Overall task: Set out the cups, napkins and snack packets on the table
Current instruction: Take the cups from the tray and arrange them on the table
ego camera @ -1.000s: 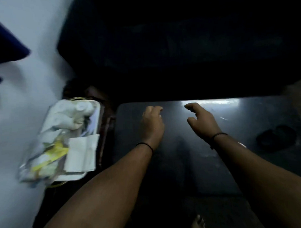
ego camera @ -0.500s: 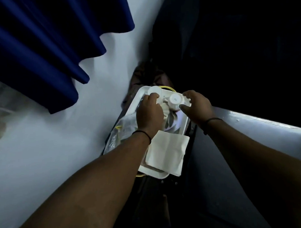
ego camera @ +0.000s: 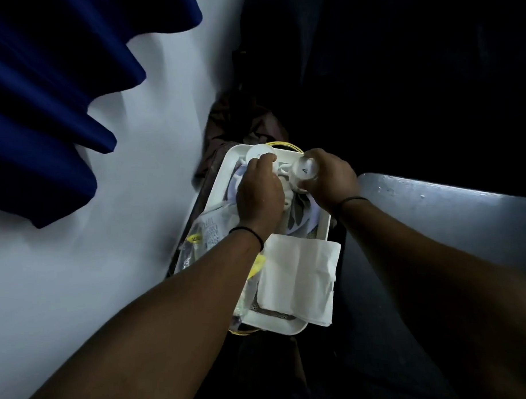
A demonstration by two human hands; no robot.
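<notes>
Right hand (ego camera: 329, 179) grip clenched round small white upturned cup (ego camera: 306, 171), over far end of white rectangular plastic tray (ego camera: 285, 325). Left hand (ego camera: 260, 193) grasping second white cup (ego camera: 258, 154) alongside. Folded white paper napkin (ego camera: 300, 283) nearer, below both grips.

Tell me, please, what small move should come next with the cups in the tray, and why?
Probably lift the right hand clear of the white tray and carry its cup to the grey table. That cup looks gripped, bottom up; the left hand touches the other cup, which looks not yet lifted.
</notes>
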